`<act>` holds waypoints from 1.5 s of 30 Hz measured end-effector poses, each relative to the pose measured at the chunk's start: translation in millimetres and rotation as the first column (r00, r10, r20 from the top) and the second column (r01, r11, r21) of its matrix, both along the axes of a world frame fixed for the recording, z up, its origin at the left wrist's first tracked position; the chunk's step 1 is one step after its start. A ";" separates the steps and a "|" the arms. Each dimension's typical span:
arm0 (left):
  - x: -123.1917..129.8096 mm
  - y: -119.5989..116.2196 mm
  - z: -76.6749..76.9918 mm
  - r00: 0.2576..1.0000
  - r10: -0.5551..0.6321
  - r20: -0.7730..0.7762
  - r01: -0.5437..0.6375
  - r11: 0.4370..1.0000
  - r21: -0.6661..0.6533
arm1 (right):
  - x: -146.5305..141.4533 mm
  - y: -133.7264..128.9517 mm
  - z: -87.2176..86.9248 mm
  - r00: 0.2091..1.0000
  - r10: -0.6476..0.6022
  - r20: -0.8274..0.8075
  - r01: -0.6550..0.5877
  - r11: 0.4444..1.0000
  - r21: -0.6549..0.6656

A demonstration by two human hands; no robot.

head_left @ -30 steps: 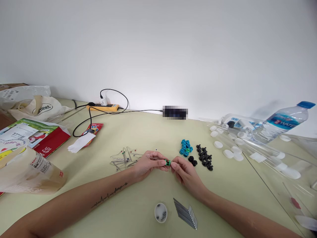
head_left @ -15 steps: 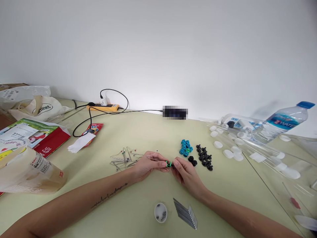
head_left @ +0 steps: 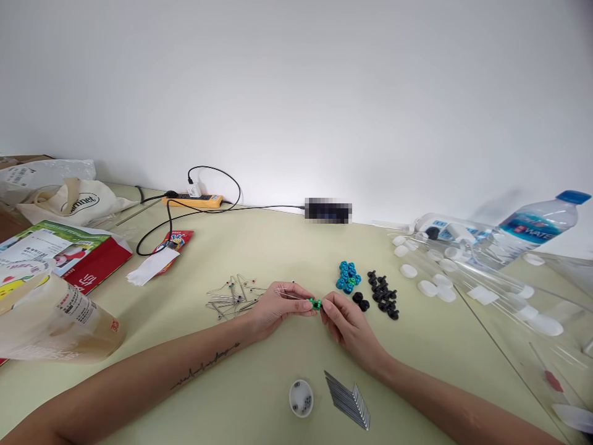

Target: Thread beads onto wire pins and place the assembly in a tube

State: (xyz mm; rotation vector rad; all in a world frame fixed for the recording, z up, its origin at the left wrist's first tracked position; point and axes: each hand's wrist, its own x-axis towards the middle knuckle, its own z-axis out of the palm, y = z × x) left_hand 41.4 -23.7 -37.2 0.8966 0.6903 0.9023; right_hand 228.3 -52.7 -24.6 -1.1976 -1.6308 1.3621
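Between my two hands is a small green knob-like part (head_left: 315, 304). My left hand (head_left: 280, 307) is closed, pinching its left end between thumb and fingers. The same hand also holds a thin bent metal wire (head_left: 288, 295), whose tip sticks out above the fingers. My right hand (head_left: 347, 316) is closed in a pinch at the green part's right end; its fingertips hide what lies between them. Just beyond it are blue-green knobs (head_left: 347, 276) and black knobs (head_left: 382, 293). Beside my left hand lies a pile of thin wires with small coloured ends (head_left: 234, 296).
A white cup (head_left: 301, 398) of small metal bits and a row of metal rods (head_left: 347, 398) lie in front. Clear tubes and white caps (head_left: 442, 290), plus a water bottle (head_left: 532, 225), are at right. At left stand a drink cup (head_left: 69, 318) and power strip (head_left: 199, 201).
The green part has turned slightly between my fingers and my right fingertips have come closer against it. A dark bit visible at the right fingertips is now hidden. Other things have stayed put.
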 end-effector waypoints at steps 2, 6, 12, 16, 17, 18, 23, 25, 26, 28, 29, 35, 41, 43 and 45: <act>0.2 -0.1 -0.6 1.000 0.002 -0.004 -0.002 1.000 0.007 | 0.1 0.0 -1.1 1.000 0.000 0.002 0.000 1.000 -0.001; 0.1 -1.0 -0.6 1.000 -0.013 -0.017 0.013 1.000 0.021 | 0.0 0.0 -2.0 1.000 0.001 -0.011 -0.001 1.000 -0.003; -0.5 -1.3 1.7 0.998 -0.045 -0.044 0.046 0.999 0.022 | -0.6 -0.4 -0.3 1.000 0.005 0.016 -0.005 1.000 0.002; -0.4 0.3 2.9 1.000 -0.003 -0.017 0.002 1.000 -0.016 | -1.0 -0.7 -0.9 1.000 -0.025 0.004 0.024 1.000 0.017; -0.4 0.7 3.0 1.000 0.014 -0.002 -0.015 1.000 -0.026 | -0.9 -0.8 -1.2 0.999 -0.036 -0.015 0.036 0.999 0.019; -0.4 1.0 2.9 1.000 0.029 0.013 -0.028 0.999 -0.034 | -0.8 -0.8 -1.5 0.998 -0.045 -0.041 0.046 0.999 0.020; -0.8 1.0 2.5 0.998 0.051 0.041 -0.049 0.998 -0.044 | 1.1 -0.8 -3.2 0.996 -0.041 -0.083 0.042 0.999 0.014; -0.9 0.8 2.7 0.998 0.049 0.037 -0.047 0.998 -0.045 | 1.8 -0.7 -3.5 0.998 -0.033 -0.058 0.034 0.999 0.012; -0.9 0.7 2.8 0.998 0.048 0.034 -0.047 0.998 -0.046 | 1.8 -0.7 -3.3 0.998 -0.031 -0.049 0.032 0.999 0.010; -0.7 0.4 3.1 0.998 0.050 0.029 -0.048 0.998 -0.048 | 1.3 -0.9 -2.1 0.998 -0.034 -0.051 0.035 0.999 0.001; -0.6 0.3 3.3 0.998 0.051 0.028 -0.050 0.998 -0.049 | 0.7 -1.1 -1.3 0.997 -0.041 -0.063 0.041 0.999 0.000; 0.1 -0.5 4.9 0.997 0.068 0.038 -0.066 0.996 -0.062 | -0.7 -1.9 1.6 0.991 -0.050 -0.124 0.053 0.999 0.015; -0.1 -0.4 4.6 0.996 0.074 0.041 -0.071 0.995 -0.069 | 0.1 -1.9 0.2 0.993 -0.043 -0.108 0.044 0.999 0.001; -0.4 -0.3 4.4 0.997 0.071 0.040 -0.069 0.995 -0.069 | -0.1 -2.0 0.7 0.993 -0.049 -0.107 0.049 0.999 0.002; -0.6 -0.3 4.4 0.997 0.066 0.036 -0.064 0.996 -0.064 | -0.2 -2.0 1.4 0.993 -0.056 -0.108 0.057 0.998 0.005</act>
